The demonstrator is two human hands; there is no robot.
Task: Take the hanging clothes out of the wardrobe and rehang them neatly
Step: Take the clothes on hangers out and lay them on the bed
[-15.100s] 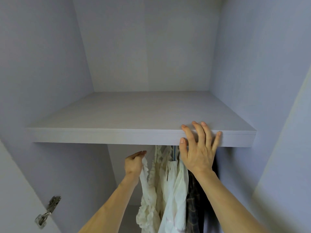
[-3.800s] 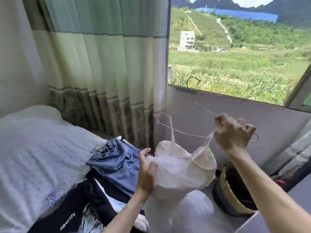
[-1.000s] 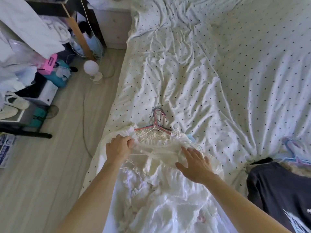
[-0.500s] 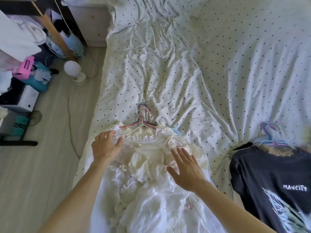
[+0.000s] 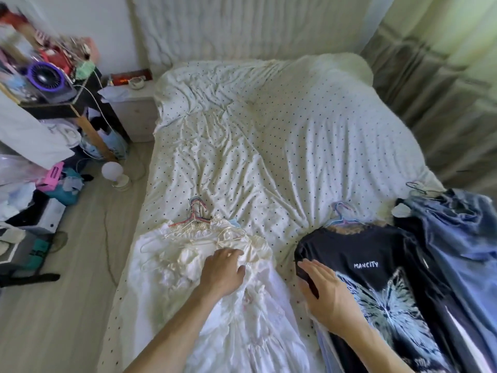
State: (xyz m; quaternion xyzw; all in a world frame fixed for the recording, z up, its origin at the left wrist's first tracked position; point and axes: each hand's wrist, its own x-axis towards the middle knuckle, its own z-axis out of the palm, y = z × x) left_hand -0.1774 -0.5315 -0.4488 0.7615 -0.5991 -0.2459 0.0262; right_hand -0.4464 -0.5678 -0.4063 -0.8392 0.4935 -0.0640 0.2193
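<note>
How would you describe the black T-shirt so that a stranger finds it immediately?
Start at the polka-dot bed. On its near right side, between a white dress and a blue garment, lies the black T-shirt. Only it bears MANCITY lettering.

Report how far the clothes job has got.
Done: white garments, black T-shirt and blue garment lie on the bed, on hangers. In hand: left hand rests on the white garments, right hand flat on the T-shirt. Left: rehanging all; wardrobe not in view.

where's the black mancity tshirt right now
In the head view, the black T-shirt lies on the bed at lower right, between the white dress on its left and the blue garment on its right; the right hand rests on its left edge.
</note>
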